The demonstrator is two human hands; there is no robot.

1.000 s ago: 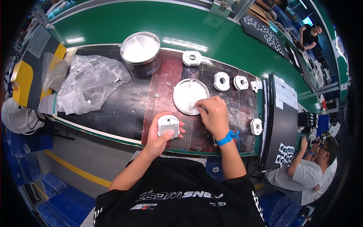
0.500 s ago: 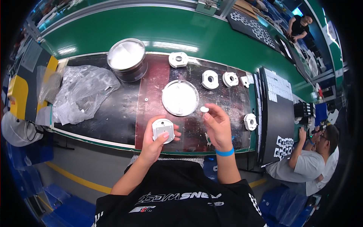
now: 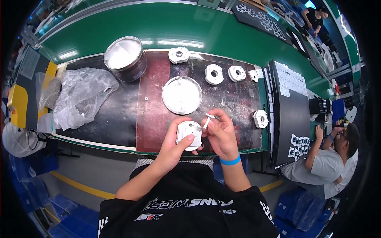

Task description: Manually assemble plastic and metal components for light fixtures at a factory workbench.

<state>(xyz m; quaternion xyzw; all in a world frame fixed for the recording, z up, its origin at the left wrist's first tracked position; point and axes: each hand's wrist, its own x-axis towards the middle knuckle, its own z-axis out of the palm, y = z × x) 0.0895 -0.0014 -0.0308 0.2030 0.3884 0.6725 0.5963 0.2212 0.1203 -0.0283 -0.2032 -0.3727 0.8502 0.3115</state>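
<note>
Drawn nearer from the shallow round dish (image 3: 163,97) beyond, a slim white plastic-looking stemmed piece (image 3: 208,121), pinched in the right hand (image 3: 224,139), now sits just right of the white rounded plastic-looking housing (image 3: 189,137) clasped in the left hand (image 3: 172,144), pairing both parts.

At twelve o'clock I face a glossy green bench surface (image 3: 170,23) streaked with reflected light (image 3: 176,43). Grey floor (image 3: 81,162) with a yellow line (image 3: 81,186) lies at my eight; a light strip (image 3: 345,24) glows at two.
</note>
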